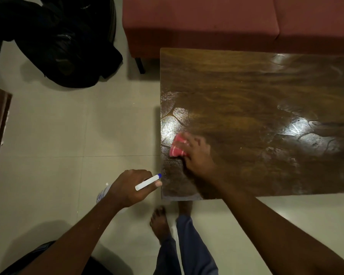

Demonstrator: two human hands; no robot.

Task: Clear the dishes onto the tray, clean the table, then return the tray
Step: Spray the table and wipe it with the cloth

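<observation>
Right hand (197,153) is pressing a red checked cloth (177,145) onto the table (246,86), lower left part of the top, just inside its left edge. The fingers are lying spread over the cloth. Motion blur, so cannot tell if they are curling into it or lying flat. Judging: the table-cleaning step is underway, with the cloth held down under the palm so the whole pad drags across the wood.

Left hand (131,187) is gripping a spray bottle (148,182), fingers clenched round its neck, centre-left of frame, just off the table's left edge over the floor (48,135). The white nozzle with the blue tip is pointing at the table corner. The bottle body is mostly hiding under the wrist. Likely parked there ready for another squirt, out of the wiping path.

The table is dark glossy wood, showing wet arc-shaped smears along the left edge and across the right half, glare patches shining in them. The upper part is looking drier. No dishes or tray in view, so the clearing step is probably done.

Red sofa (207,22) is sitting along the top of frame, black bag (68,46) upper left.
</observation>
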